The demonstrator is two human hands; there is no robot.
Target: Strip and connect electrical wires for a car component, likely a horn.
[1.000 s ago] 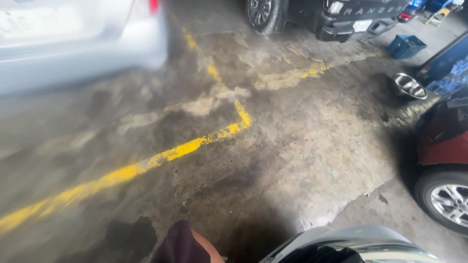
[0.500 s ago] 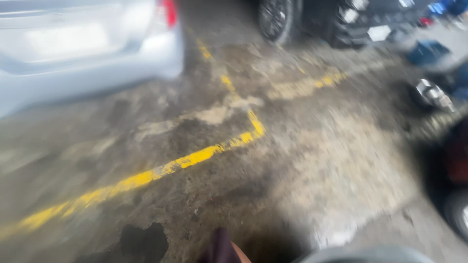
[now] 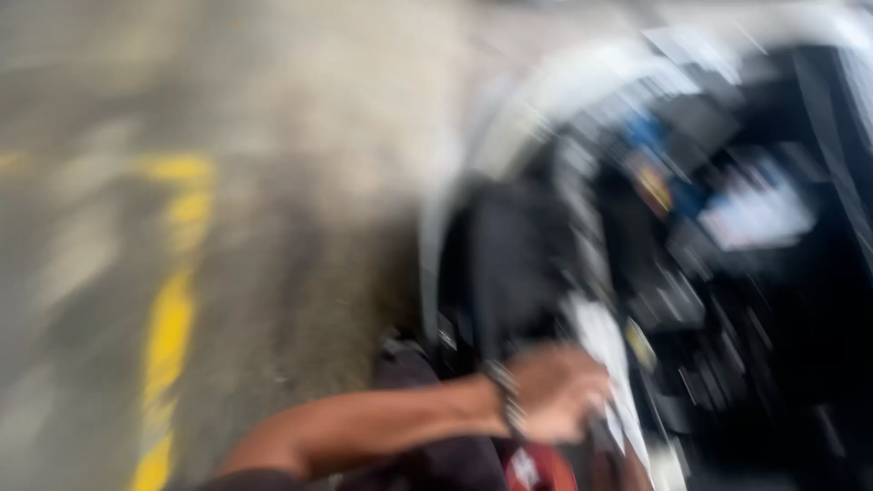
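View swung from yellow-lined floor (image 3: pixel 173 318) to open engine bay (image 3: pixel 691 255). Left hand (image 3: pixel 555 391) at bay edge; fingers too blurred to tell. Risk: hand snagging on bay parts.

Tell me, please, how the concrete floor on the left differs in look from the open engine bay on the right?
The concrete floor is pale grey-brown and flat, crossed by a yellow painted line; the engine bay is dark, almost black, crowded with parts that show blue and white patches. The floor lies bare of hands, while a hand with a wrist bracelet rests at the engine bay's light-coloured front edge. Both are heavily blurred, so finer detail cannot be told.
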